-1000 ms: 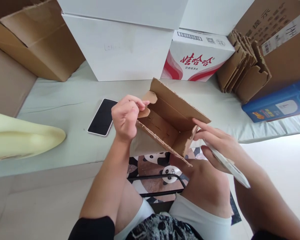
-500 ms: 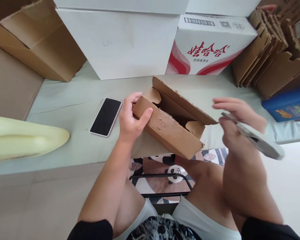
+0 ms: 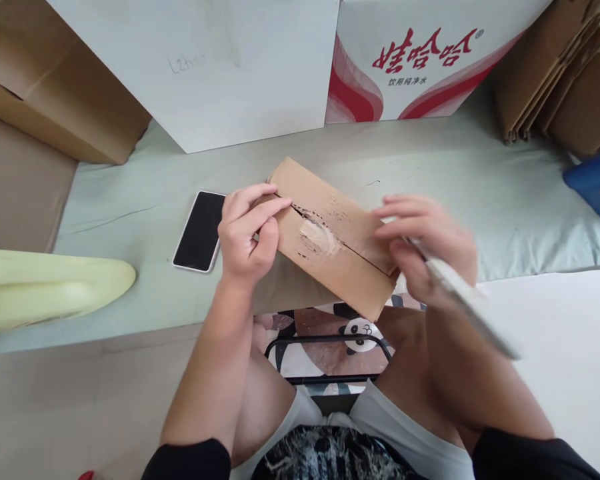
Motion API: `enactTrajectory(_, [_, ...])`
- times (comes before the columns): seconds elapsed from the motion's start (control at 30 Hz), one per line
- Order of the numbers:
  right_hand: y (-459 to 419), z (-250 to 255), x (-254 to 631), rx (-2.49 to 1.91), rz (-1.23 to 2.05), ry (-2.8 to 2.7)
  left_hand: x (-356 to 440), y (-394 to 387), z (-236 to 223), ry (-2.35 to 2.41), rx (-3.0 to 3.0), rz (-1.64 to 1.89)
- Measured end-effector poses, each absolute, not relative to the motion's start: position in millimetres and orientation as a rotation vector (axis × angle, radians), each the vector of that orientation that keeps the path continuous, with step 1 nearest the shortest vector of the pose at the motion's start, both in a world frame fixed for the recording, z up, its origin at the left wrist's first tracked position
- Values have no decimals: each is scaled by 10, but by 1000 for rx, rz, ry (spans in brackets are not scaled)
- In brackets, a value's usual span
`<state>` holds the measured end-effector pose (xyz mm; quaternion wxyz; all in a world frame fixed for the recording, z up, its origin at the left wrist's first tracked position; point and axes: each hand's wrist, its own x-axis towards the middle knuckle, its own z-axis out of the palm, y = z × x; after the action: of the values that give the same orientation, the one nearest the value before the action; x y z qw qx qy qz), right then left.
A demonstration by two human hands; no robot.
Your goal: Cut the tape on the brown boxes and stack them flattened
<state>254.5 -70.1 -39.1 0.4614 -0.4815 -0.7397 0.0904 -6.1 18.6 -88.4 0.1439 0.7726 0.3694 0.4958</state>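
A small brown cardboard box lies at a slant by the near edge of the cloth-covered surface. Its flap is down, and a ragged seam with torn tape runs along the top. My left hand grips the far left end, fingers on top and thumb at the near side. At the right end is my right hand, its fingertips at the flap. Held in that hand is a pale utility knife, handle pointing down and right, blurred by motion. Its blade tip is hard to make out.
A phone lies left of the box, and a pale yellow curved object is further left. White cartons stand behind. Folded cardboard and a blue object are at the right.
The box's raised flap has folded down over its opening. My right hand, still with the knife, has moved left to the box. My left hand has shifted slightly left.
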Motion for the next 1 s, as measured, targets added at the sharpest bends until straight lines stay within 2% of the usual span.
enactTrajectory(0.1, [-638,-535,2572,-1325,86,-1375,-88,167,-887,1036,2194,1454])
enactTrajectory(0.27, [-504,-893,2636,-1410,225,-964,-143,190,-921,1059,2173,1472])
enactTrajectory(0.37, [-450,-1066,2656,-1341,279,-1046,-245,279,-972,1096,2020,1590])
enactTrajectory(0.5, [-445,-1192,2666,-1143,557,-1362,-438,411,-1072,1207,1744,1709])
enactTrajectory(0.63, [-499,-1128,2597,-1134,618,-1594,-467,395,-1109,1194,1764,1622])
enactTrajectory(0.8, [-538,-863,2434,-1222,370,-1475,-321,279,-1079,1129,1815,1497])
enactTrajectory(0.9, [-564,-682,2417,-1067,363,-1314,-272,254,-1131,1067,1790,1373])
enactTrajectory(1.0, [-616,-530,2473,-890,389,-1281,-206,219,-1232,1036,1651,1085])
